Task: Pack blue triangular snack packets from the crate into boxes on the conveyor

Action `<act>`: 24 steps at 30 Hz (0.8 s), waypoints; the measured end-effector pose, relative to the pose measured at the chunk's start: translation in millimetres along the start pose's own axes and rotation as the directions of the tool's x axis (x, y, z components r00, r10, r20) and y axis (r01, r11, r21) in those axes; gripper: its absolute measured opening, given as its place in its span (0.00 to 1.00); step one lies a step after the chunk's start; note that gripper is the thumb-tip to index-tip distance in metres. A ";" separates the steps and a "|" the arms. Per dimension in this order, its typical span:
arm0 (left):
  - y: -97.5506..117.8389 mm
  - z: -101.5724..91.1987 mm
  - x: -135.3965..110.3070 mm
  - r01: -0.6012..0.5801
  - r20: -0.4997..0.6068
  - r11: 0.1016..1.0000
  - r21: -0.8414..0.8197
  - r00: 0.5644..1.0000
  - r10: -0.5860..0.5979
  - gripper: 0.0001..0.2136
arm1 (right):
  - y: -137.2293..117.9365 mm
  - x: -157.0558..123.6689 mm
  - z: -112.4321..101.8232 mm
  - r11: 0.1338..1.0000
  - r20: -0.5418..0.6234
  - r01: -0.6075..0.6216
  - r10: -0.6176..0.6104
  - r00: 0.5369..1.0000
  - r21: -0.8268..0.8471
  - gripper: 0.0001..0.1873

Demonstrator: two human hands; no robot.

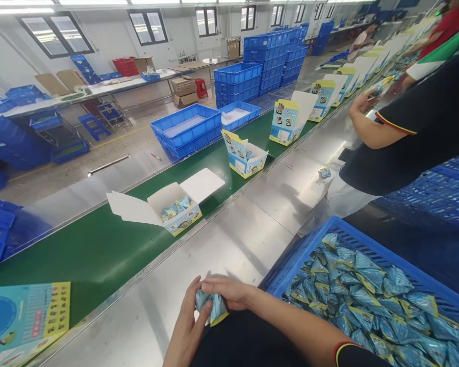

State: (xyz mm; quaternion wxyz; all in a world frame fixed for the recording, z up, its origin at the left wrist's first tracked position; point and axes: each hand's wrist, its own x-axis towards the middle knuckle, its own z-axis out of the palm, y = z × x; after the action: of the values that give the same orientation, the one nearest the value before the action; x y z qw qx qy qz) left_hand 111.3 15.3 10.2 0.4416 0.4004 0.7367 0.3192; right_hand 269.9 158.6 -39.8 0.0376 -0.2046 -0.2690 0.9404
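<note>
Close to my body, above the metal ledge, my left hand (193, 311) and my right hand (229, 291) are closed together around a small blue-and-yellow foil packet (216, 308). Part of the packet is hidden by my fingers, so I cannot tell whether there is more than one. To my right, a blue plastic crate (338, 223) holds many similar pyramid-shaped packets (367, 272). On the green conveyor belt (99, 255) ahead, an open carton (183, 219) with its white flaps spread contains several packets.
Further along the belt stand another open carton (245, 158) and a taller one (286, 122), with more behind. A printed carton (26, 316) lies at the lower left. A co-worker's arm (382, 122) reaches in from the right. Blue bins (187, 127) stand beyond the belt.
</note>
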 end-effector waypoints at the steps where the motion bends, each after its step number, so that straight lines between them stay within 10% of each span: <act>1: -1.6 0.0 1.4 -0.014 0.042 1.000 0.021 0.999 0.013 0.36 | -0.5 -1.3 -1.0 1.000 -0.007 -0.010 0.010 1.000 0.004 0.41; 12: -7.8 6.3 11.0 -0.011 -0.010 1.000 0.011 1.000 0.011 0.35 | -6.8 -4.5 -13.7 0.999 -0.082 -0.036 0.033 0.996 -0.032 0.45; 24: 23.9 16.9 4.2 0.078 -0.167 0.996 -0.032 0.982 -0.082 0.40 | -9.6 -7.8 -49.6 0.952 -0.182 0.219 -0.181 0.966 0.213 0.41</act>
State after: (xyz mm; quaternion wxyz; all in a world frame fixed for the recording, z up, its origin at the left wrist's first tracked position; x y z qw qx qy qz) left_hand 132.7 32.3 21.4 0.3952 0.3365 0.7829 0.3431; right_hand 296.7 189.7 -70.2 0.1780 -0.2454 -0.1730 0.9371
